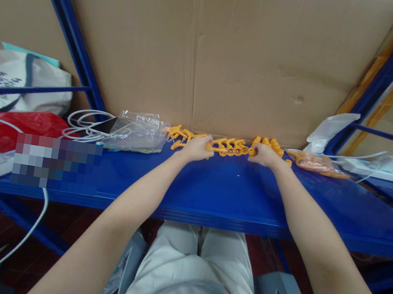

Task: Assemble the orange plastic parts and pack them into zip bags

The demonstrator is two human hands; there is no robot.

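A row of orange plastic pieces [229,147], apparently part-joined, is held on the blue shelf [218,195], the grip of left hand [196,148] and right hand [264,154] closed on its ends, loose pieces [179,134] left at nine o'clock.

Orange plastic pieces [229,146] lie clustered along the blue shelf's back edge.
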